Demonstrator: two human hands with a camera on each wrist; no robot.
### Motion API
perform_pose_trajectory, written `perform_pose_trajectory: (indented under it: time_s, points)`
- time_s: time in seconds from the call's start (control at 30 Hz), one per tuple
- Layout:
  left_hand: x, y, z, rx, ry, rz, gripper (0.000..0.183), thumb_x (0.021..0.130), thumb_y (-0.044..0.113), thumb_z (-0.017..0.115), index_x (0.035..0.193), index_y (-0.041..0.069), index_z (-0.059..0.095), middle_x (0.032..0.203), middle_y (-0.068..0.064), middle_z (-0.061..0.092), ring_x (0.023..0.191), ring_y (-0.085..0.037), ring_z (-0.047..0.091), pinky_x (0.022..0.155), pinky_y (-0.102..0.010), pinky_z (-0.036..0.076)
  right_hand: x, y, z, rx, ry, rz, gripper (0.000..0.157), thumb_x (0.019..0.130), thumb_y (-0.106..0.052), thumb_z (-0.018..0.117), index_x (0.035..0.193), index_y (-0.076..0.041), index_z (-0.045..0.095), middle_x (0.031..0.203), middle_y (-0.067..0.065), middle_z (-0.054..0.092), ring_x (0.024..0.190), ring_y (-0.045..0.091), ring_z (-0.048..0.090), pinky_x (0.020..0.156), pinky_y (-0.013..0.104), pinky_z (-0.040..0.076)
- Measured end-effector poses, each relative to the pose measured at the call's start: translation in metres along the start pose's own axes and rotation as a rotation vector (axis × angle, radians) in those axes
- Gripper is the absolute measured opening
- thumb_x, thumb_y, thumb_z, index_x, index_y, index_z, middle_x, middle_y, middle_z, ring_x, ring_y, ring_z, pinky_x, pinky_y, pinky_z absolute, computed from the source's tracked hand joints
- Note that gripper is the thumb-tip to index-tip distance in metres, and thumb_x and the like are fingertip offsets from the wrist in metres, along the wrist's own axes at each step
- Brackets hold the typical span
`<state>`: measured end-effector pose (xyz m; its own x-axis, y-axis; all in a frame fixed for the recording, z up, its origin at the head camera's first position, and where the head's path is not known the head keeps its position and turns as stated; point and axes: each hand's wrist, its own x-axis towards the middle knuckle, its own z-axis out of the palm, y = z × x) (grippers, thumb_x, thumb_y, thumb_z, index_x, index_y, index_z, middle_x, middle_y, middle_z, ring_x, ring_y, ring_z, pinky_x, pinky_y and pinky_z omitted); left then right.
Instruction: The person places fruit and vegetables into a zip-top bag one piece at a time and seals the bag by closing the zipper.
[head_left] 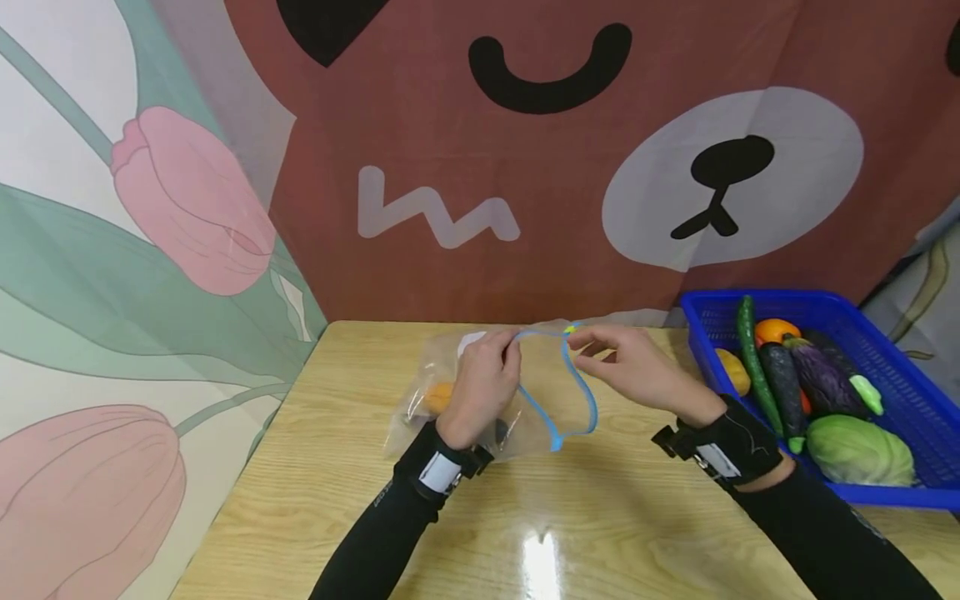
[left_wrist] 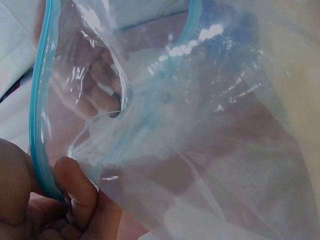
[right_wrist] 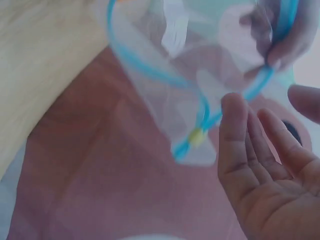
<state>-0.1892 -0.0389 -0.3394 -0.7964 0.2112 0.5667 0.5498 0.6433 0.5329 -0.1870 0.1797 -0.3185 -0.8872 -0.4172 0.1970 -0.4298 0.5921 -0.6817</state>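
Observation:
A clear zip bag (head_left: pixel 435 362) with a blue zip strip (head_left: pixel 587 392) lies on the table, its mouth spread toward the right. My left hand (head_left: pixel 483 379) pinches the strip at the bag's mouth; the left wrist view shows thumb and finger on the blue edge (left_wrist: pixel 37 100). Inside the bag are an orange rounded thing (head_left: pixel 437 397) and a dark thing (head_left: pixel 501 430), too covered to identify. Beside the yellow slider (right_wrist: pixel 196 136) at the strip's end is my right hand (head_left: pixel 637 367), thumb and fingers apart. Whether a fingertip touches the strip is unclear.
To the right stands a blue plastic basket (head_left: pixel 918 375) with a cucumber (head_left: pixel 757 367), an eggplant (head_left: pixel 825 375), a pale green cabbage (head_left: pixel 860 450) and other produce. Behind the wooden table (head_left: pixel 600 517) hangs a brown printed cloth (head_left: pixel 450 283).

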Motion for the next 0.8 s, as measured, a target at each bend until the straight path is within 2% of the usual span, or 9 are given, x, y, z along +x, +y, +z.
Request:
perform_pose_trajectory:
  time_s: [0.1,0.2,0.33,0.53,0.7,0.8]
  points:
    - [0.0,-0.001,0.001,-0.01,-0.011,-0.005,0.024,0.094,0.006,0.05,0.107,-0.002,0.068,0.075,-0.005,0.06,0.067,-0.016,0.056,0.064,-0.029,0.047,-0.008,0.01,-0.014,-0.03,0.048,0.044,0.026,0.092,-0.018,0.062,0.116,-0.008,0.064,0.11,0.009,0.063,0.095,0.022,0.061,0.076,0.039,0.05]
    - [0.0,-0.002,0.001,-0.007,-0.015,-0.01,0.023,0.094,0.006,0.05,0.107,-0.002,0.068,0.078,-0.006,0.062,0.071,-0.017,0.058,0.067,-0.03,0.048,-0.017,0.021,-0.03,-0.064,0.081,0.102,0.028,0.092,-0.026,0.063,0.115,-0.01,0.063,0.11,0.009,0.062,0.094,0.022,0.06,0.074,0.038,0.05]
    - [-0.001,-0.001,0.002,0.003,-0.016,-0.015,0.024,0.093,0.006,0.051,0.107,-0.003,0.068,0.086,-0.01,0.066,0.08,-0.021,0.062,0.071,-0.033,0.05,-0.028,0.036,-0.055,-0.121,0.119,0.18,0.039,0.091,-0.039,0.061,0.118,-0.01,0.06,0.109,0.012,0.062,0.094,0.026,0.059,0.071,0.038,0.049]
    - [-0.002,0.0,0.003,0.005,-0.023,-0.029,0.024,0.093,0.006,0.052,0.109,-0.004,0.068,0.089,-0.011,0.067,0.081,-0.021,0.062,0.07,-0.033,0.05,-0.036,0.06,-0.089,-0.191,0.138,0.312,0.06,0.088,-0.052,0.058,0.127,-0.006,0.053,0.116,0.02,0.058,0.103,0.034,0.055,0.072,0.043,0.048]
    - [-0.003,0.001,0.004,0.003,-0.04,-0.051,0.025,0.094,0.007,0.053,0.111,-0.003,0.067,0.094,-0.011,0.067,0.082,-0.019,0.061,0.069,-0.032,0.05,-0.036,0.08,-0.104,-0.209,0.132,0.387,0.074,0.086,-0.06,0.054,0.131,-0.003,0.048,0.123,0.026,0.054,0.107,0.041,0.052,0.077,0.052,0.046]
    - [-0.003,0.002,0.004,0.008,-0.046,-0.059,0.026,0.094,0.009,0.052,0.113,-0.003,0.067,0.097,-0.011,0.067,0.082,-0.019,0.062,0.069,-0.032,0.05,-0.036,0.095,-0.11,-0.228,0.134,0.429,0.076,0.086,-0.06,0.053,0.131,0.001,0.046,0.124,0.029,0.05,0.109,0.045,0.049,0.079,0.056,0.044]
